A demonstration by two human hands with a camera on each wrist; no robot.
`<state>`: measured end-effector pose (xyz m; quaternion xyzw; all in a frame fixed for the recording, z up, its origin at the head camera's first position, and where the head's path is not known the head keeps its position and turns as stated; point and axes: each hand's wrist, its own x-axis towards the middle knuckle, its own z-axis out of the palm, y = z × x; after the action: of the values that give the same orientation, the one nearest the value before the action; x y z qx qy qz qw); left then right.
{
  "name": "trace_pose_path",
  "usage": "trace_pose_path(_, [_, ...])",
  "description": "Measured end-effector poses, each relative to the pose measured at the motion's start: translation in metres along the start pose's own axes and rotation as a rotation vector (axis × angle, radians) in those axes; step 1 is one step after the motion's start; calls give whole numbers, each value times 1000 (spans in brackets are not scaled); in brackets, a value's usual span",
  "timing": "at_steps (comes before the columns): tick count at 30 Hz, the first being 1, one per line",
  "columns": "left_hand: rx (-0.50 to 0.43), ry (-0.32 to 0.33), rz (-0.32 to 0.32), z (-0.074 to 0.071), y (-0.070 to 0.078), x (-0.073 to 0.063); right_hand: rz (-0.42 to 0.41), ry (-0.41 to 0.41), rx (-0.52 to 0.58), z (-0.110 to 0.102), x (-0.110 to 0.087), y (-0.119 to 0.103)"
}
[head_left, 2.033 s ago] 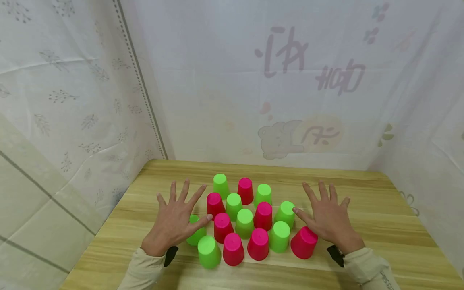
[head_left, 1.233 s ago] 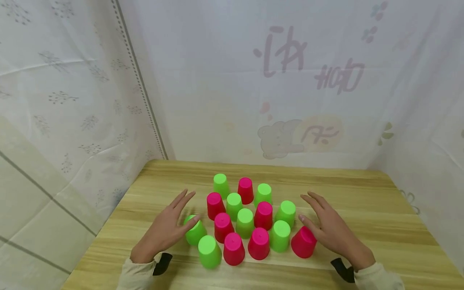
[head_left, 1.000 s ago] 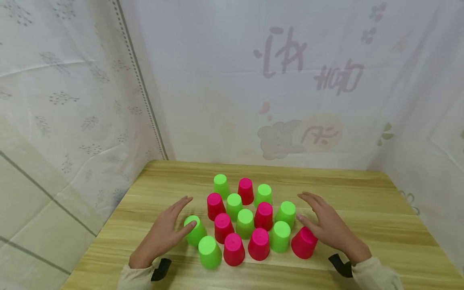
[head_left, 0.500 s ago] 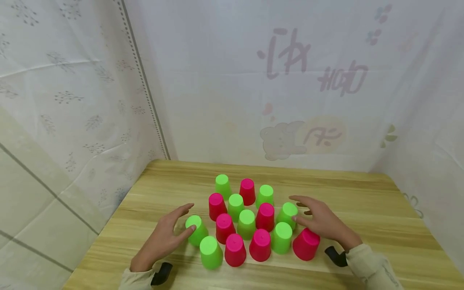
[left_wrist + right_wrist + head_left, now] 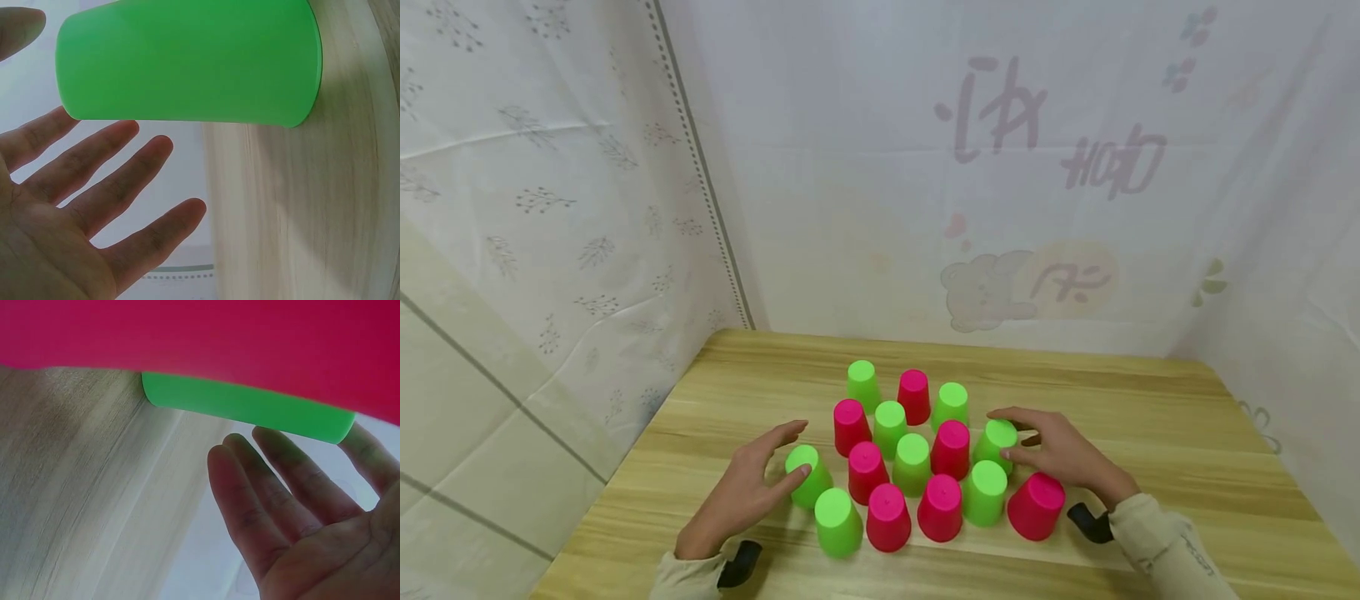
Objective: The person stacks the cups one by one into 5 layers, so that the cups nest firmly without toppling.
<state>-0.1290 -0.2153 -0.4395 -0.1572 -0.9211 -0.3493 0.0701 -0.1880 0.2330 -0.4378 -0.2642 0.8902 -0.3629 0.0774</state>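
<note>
Upside-down green and red plastic cups stand in several rows on the wooden table. My left hand [image 5: 741,487] curves loosely around the outer-left green cup [image 5: 808,477]; the left wrist view shows its fingers [image 5: 119,187] spread beside that cup, apart from one another. My right hand [image 5: 1060,450] is at the green cup on the right [image 5: 997,442], thumb tip at its near right side and index finger reaching behind its top. In the right wrist view those fingers [image 5: 287,469] lie slightly bent along it, and part of the index finger is hidden by the cup.
A red cup [image 5: 1037,506] stands just below my right hand and fills the top of its wrist view. Another green cup [image 5: 838,522] is near my left thumb. Patterned cloth [image 5: 850,167] hangs behind the wooden table [image 5: 1090,375] and at both sides.
Both hands lowered from a spread, raised pose beside the cups. The right hand then moved left and inward to the green cup; the left hand's fingers curved in near its cup. The cups stay put.
</note>
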Motion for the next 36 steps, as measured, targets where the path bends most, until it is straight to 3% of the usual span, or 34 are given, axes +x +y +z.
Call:
trace_pose_path(18, [0,9,12,-3,6,3,-41,-16,-32,-14,15,1])
trace_pose_path(23, [2,16,10,-4,5,4,-72,-11,-28,-26,27,4])
trace_pose_path(30, [9,17,16,-4,3,4,-54,-21,-19,-45,46,14])
trace_pose_path(36, [18,21,28,-5,4,5,-66,31,-84,-59,66,18])
